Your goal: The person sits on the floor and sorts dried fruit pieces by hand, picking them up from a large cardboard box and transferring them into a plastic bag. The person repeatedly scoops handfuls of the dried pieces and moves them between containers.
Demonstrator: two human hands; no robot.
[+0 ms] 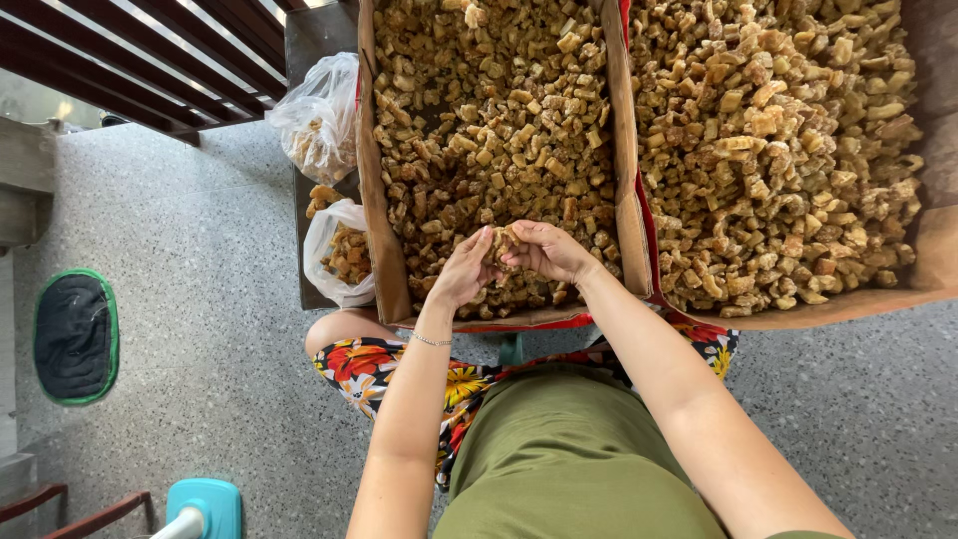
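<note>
Your left hand (461,271) and right hand (547,250) meet, fingers pinching one brown chunk (505,243) between them, just above the near end of the left cardboard tray (387,250), so crumbs land inside. Second tray (928,260) at 2 o'clock. Plastic bags (321,115) at 10 o'clock, nothing blocking.

Two big brown cardboard boxes (387,240) (631,200) sit side by side. Left of them lie two clear plastic bags (317,115) (337,255), one above the other.

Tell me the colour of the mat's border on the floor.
Green, around a dark mat; head view.
</note>
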